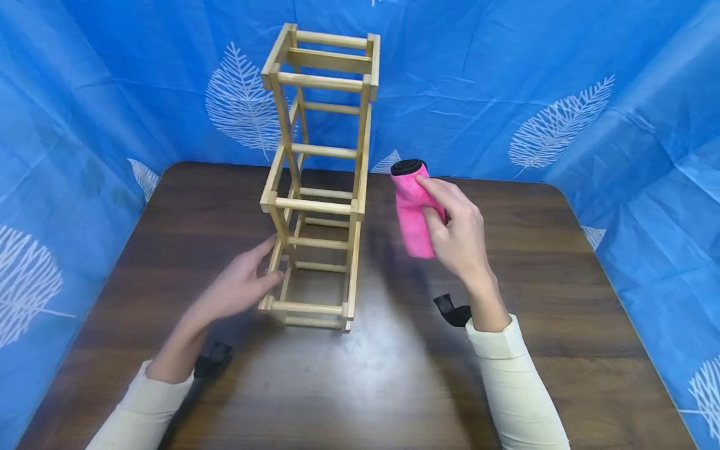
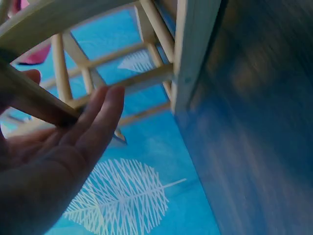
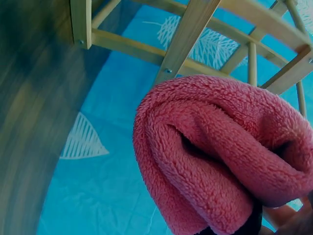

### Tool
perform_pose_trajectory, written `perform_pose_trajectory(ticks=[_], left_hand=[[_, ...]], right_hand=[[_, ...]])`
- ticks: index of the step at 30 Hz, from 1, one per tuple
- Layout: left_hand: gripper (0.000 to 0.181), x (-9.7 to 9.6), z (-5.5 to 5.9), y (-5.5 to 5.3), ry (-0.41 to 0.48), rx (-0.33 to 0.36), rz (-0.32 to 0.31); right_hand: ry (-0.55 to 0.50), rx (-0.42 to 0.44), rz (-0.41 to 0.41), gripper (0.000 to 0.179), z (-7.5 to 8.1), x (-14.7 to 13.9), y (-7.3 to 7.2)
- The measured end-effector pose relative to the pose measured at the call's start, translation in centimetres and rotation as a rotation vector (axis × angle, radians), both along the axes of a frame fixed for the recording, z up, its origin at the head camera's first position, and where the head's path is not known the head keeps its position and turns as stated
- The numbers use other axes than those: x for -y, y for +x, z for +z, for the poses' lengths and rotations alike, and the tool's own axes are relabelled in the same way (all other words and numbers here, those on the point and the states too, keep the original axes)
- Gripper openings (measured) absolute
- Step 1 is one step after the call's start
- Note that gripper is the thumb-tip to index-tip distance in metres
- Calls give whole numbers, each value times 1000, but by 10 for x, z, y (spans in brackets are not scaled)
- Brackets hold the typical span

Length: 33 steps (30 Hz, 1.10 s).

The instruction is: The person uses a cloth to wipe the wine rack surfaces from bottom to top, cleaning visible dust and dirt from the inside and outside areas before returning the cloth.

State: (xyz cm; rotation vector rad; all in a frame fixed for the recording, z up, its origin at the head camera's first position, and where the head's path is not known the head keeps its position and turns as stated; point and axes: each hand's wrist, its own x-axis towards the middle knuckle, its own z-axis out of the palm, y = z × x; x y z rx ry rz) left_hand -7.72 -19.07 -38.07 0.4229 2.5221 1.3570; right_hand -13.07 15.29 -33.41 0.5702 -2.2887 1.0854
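A tall wooden rack (image 1: 317, 205) with several tiers of light rails stands upright on the table. My left hand (image 1: 242, 281) is at its lower left side, blurred, with fingers fairly straight. In the left wrist view a wooden bar (image 2: 34, 95) passes between the thumb and the fingers (image 2: 100, 115). To the right of the rack, my right hand (image 1: 458, 228) grips a rolled towel (image 1: 413, 212) between thumb and fingers. The towel is fluffy and pink, with black showing at its rolled upper end. In the right wrist view its pink folds (image 3: 210, 152) cover most of the hand.
The brown wooden table (image 1: 562, 387) has rounded back corners. Blue curtains (image 1: 450, 81) with white leaf prints hang behind it and along both sides. Black straps (image 1: 452, 310) stick out at both wrists. The rack rises well above the table, close to the back curtain.
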Motion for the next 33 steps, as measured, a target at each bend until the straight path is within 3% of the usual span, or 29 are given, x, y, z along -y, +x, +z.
perform_pose_trajectory(ticks=[4, 11, 17, 21, 25, 27, 30, 33], left_hand=[[70, 6, 3, -10, -34, -6, -106], [62, 13, 13, -40, -82, 14, -288], [60, 18, 29, -61, -131, 87, -396], [58, 20, 38, -76, -224, 82, -420], [55, 22, 40, -89, -255, 49, -405], [53, 23, 40, -94, -258, 1, -375], [49, 25, 38, -95, -288, -77, -240], [51, 28, 34, -85, -336, -105, -30]], right_hand=[[12, 5, -28, 48, 0, -9, 2], [38, -16, -85, 47, 0, -23, 6], [56, 2, -160, 47, -1, -33, 12], [57, 14, -191, 47, -3, -40, 17], [64, 22, -215, 47, -6, -45, 21], [62, 23, -234, 48, -7, -48, 23], [56, 26, -259, 49, -9, -51, 25], [46, 30, -286, 49, -12, -54, 27]])
